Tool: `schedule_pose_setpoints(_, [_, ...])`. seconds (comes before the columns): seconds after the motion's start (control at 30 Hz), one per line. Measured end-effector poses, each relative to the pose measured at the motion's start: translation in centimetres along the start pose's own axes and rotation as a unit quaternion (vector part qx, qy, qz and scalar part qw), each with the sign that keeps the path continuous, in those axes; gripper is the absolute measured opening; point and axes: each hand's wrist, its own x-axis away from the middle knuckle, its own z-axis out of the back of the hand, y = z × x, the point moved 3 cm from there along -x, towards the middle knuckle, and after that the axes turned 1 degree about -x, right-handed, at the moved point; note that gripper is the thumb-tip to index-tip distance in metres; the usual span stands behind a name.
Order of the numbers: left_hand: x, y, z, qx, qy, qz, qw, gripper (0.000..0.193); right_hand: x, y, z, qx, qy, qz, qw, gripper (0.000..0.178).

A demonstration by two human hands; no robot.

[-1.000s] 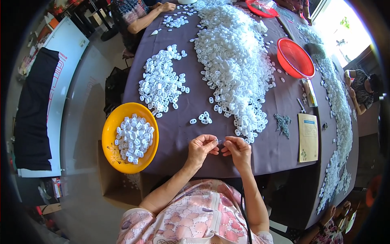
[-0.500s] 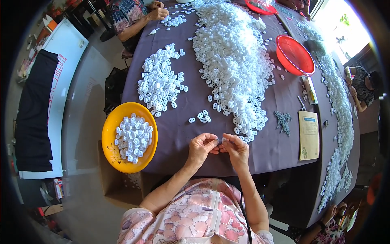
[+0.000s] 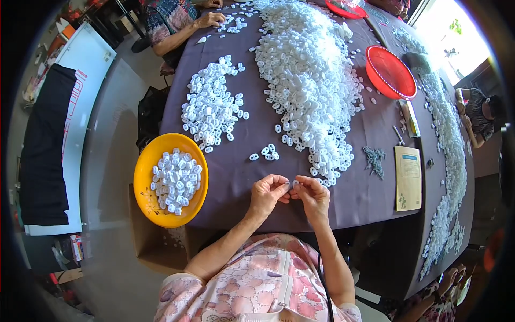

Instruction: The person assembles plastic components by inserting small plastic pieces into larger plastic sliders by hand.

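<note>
Low at the near edge of the table, my two hands meet with fingertips almost touching. My right hand (image 3: pixel 313 200) pinches a small white oval plastic piece (image 3: pixel 295 183) between thumb and finger. My left hand (image 3: pixel 265 196) is closed in a pinch beside it; a tiny greyish thing may sit at its fingertips, too small to make out. Just beyond my hands lie a few loose white two-holed ovals (image 3: pixel 268 152). A long heap of the same white pieces (image 3: pixel 308 80) runs away down the table, its near tip close to my right hand.
At left, a yellow bowl (image 3: pixel 140 188) holds white pieces, above a cardboard box (image 3: pixel 140 248). A smaller white pile (image 3: pixel 210 104) lies beyond. To the right are small grey parts (image 3: pixel 374 161), a tan booklet (image 3: pixel 408 180) and a red basket (image 3: pixel 390 75). Other people sit around the tables.
My hands stay in nearly the same place, the white piece now showing more between the fingertips. The person at the far left has shifted their hands over the small pieces.
</note>
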Motion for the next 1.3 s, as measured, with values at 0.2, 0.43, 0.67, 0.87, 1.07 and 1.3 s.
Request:
schedule_pose_setpoints(0.2, [-0.1, 0.2, -0.4, 0.010, -0.017, 0.002, 1.000, 0.009, 0.0, 0.0, -0.1, 0.030, 0.001, 0.005, 1.000, 0.015])
schedule_pose_setpoints(0.43, [-0.1, 0.6, -0.4, -0.010, -0.006, 0.053, 0.999, 0.009, -0.1, -0.1, -0.1, 0.024, 0.009, 0.019, 0.999, 0.010])
schedule_pose_setpoints(0.67, [-0.1, 1.0, -0.3, -0.039, -0.032, 0.064, 0.997, 0.008, 0.0, -0.1, 0.0, 0.061, 0.006, 0.057, 0.996, 0.012])
schedule_pose_setpoints(0.87, [0.0, 0.6, -0.4, -0.019, -0.019, 0.056, 0.998, 0.009, -0.1, -0.3, -0.1, 0.080, -0.001, 0.065, 0.995, 0.011])
schedule_pose_setpoints(1.07, [0.0, 0.8, -0.5, 0.017, 0.011, 0.080, 0.997, 0.010, -0.4, -0.9, -0.3, 0.133, -0.023, 0.095, 0.986, 0.015])
schedule_pose_setpoints(1.3, [-0.1, 0.8, -0.6, 0.050, 0.011, 0.108, 0.993, 0.009, 0.0, -1.2, -0.5, 0.126, -0.047, 0.155, 0.979, 0.036])
